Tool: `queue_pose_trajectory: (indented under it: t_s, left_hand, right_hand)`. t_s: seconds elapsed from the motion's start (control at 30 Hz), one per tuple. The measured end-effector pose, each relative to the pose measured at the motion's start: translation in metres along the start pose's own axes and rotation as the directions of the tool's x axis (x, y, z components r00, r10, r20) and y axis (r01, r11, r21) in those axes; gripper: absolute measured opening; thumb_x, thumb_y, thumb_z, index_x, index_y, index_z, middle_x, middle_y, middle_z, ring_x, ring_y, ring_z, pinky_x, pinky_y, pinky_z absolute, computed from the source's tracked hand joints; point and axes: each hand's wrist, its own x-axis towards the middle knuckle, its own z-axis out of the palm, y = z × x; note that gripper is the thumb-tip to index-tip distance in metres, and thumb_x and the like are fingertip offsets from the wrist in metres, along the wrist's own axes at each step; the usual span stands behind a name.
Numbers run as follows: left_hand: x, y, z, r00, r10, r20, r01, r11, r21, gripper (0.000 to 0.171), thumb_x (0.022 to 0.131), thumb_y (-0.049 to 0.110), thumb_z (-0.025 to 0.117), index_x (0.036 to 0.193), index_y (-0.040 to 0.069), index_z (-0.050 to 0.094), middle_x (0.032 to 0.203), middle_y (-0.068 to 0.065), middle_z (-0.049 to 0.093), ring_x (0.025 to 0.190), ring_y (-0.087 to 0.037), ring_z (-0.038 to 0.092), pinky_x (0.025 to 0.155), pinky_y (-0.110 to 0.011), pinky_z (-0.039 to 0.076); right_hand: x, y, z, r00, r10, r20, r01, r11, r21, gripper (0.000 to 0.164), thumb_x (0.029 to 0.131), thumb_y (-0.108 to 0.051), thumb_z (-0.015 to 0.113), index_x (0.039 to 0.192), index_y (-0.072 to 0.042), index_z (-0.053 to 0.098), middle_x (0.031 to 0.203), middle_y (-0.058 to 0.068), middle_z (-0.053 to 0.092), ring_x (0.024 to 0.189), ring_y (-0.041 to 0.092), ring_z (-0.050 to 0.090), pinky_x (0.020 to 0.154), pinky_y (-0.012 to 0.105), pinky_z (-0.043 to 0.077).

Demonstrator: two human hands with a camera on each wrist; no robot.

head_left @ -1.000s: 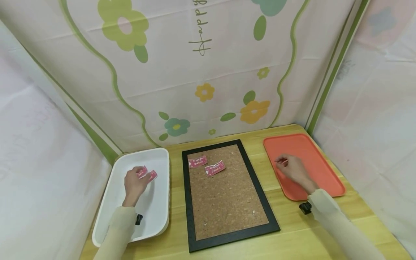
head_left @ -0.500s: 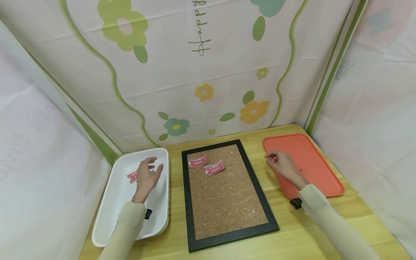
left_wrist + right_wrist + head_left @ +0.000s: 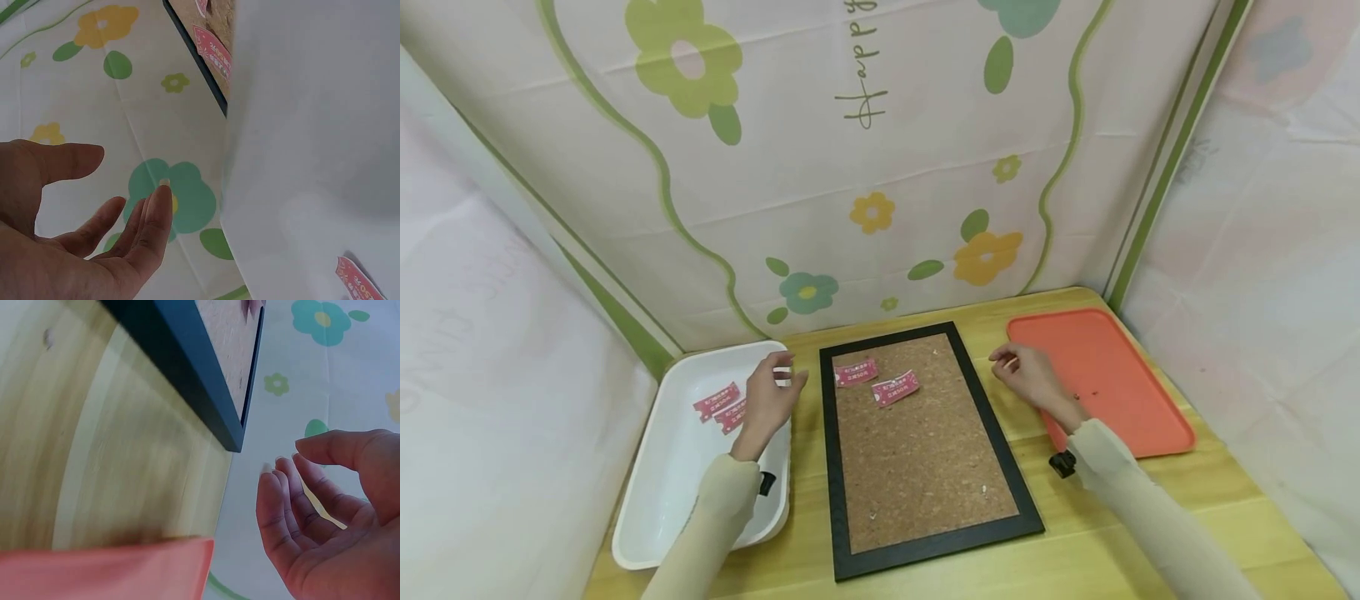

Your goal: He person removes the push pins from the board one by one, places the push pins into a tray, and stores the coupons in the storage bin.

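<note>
My left hand [image 3: 769, 406] hovers over the right rim of the white basin [image 3: 662, 492], its fingers loosely bent with nothing between them. Beneath it in the basin lie two pink paper coupons: an upper coupon [image 3: 717, 401] and a lower coupon [image 3: 728, 414], partly behind the hand. My right hand [image 3: 1033, 379] is between the framed cork board [image 3: 925, 467] and the red tray [image 3: 1135, 400]. In the right wrist view a gap shows between its thumb and relaxed fingers. Two small dark bits, one of them a speck [image 3: 1077, 397], lie on the tray.
On the board's upper part are a left pink coupon [image 3: 856, 373] and a right coupon [image 3: 896, 388]. Small shiny pins [image 3: 985, 490] sit near its corners. A flowered cloth [image 3: 805, 183] rises behind the wooden table [image 3: 1075, 542], with white sheets at both sides.
My left hand has let go of the two pink coupons, which now lie in the basin, and moved right. My right hand has drifted left from over the tray toward the board.
</note>
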Motion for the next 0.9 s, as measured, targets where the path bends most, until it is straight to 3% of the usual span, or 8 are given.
queue_pose_trajectory:
  t_s: [0.43, 0.63, 0.9]
  left_hand:
    - [0.004, 0.016, 0.018, 0.997, 0.035, 0.061, -0.034, 0.999, -0.021, 0.046, 0.099, 0.021, 0.071, 0.139, 0.001, 0.058, 0.133, -0.025, 0.064, 0.116, -0.042, 0.068, 0.093, -0.052, 0.060]
    - [0.006, 0.025, 0.031, 0.994, 0.063, 0.089, -0.061, 0.998, -0.024, 0.045, 0.099, 0.019, 0.071, 0.138, 0.001, 0.059, 0.133, -0.025, 0.064, 0.115, -0.043, 0.068, 0.088, -0.050, 0.062]
    - [0.005, 0.032, 0.049, 0.989, 0.115, 0.088, -0.115, 0.993, -0.014, 0.043, 0.099, 0.020, 0.071, 0.135, -0.001, 0.061, 0.125, -0.025, 0.068, 0.108, -0.044, 0.069, 0.089, -0.053, 0.059]
  right_hand:
    - [0.012, -0.007, 0.016, 0.999, -0.043, 0.005, 0.043, 0.999, 0.017, 0.019, 0.101, -0.009, 0.060, 0.114, 0.000, 0.071, 0.104, 0.015, 0.074, 0.090, 0.027, 0.070, 0.078, 0.041, 0.059]
    - [0.015, -0.014, 0.021, 0.999, -0.031, 0.024, 0.031, 0.999, 0.012, 0.020, 0.101, -0.010, 0.062, 0.117, -0.002, 0.071, 0.107, 0.013, 0.074, 0.092, 0.025, 0.070, 0.080, 0.042, 0.059]
    - [0.019, -0.023, 0.031, 0.999, -0.033, 0.032, 0.032, 0.999, 0.038, 0.021, 0.101, -0.012, 0.063, 0.117, -0.002, 0.071, 0.106, 0.011, 0.074, 0.091, 0.024, 0.069, 0.073, 0.032, 0.056]
